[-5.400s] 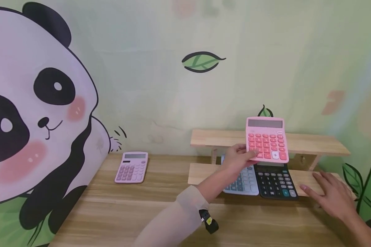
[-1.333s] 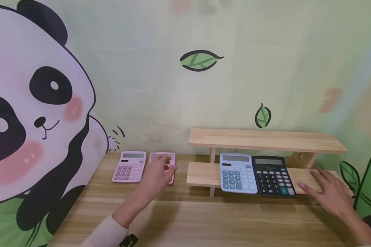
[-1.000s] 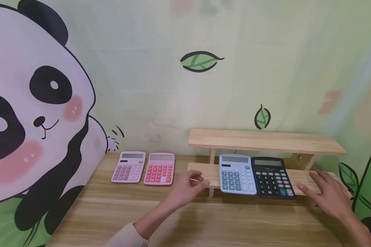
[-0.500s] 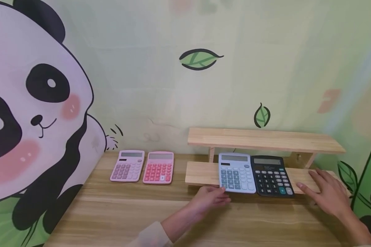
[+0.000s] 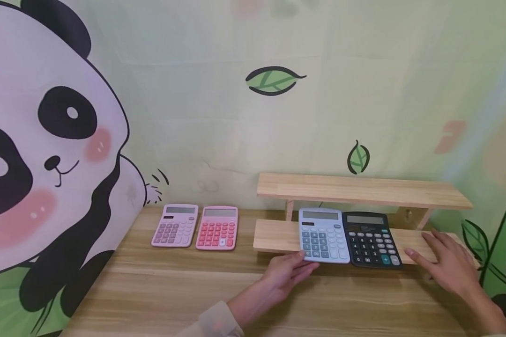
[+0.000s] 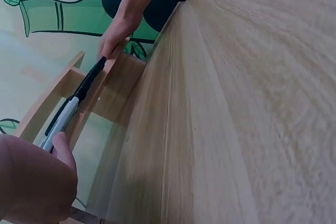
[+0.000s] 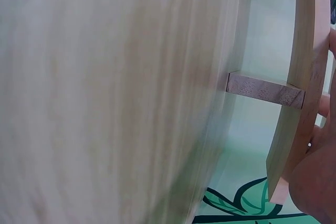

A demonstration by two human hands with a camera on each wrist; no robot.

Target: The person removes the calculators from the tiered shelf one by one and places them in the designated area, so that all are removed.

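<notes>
The left hand pinches the blue calculator at its near left corner, thumb on the front and fingers tucked underneath. That calculator leans on the lower shelf, just above and to the right of the hand's fingertips; whether it has lifted off the wood at all, I cannot tell. The right hand grips nothing: its fingers lie apart, resting on the right end of the same shelf. Between the two hands, right next to the blue one, sits the black calculator, with neither hand on it (the thumb of the right hand points its way but seems to stop short). The upper shelf runs behind and above both hands, with no contact from either.

Well off to the left of the left hand, and a little farther back, the pink calculator and the lilac calculator lie side by side on the table, face up and let go.

As for progress, I would call it about halfway: two calculators look settled on the table, the blue one is in hand but on the shelf, and the black one is unhandled
</notes>
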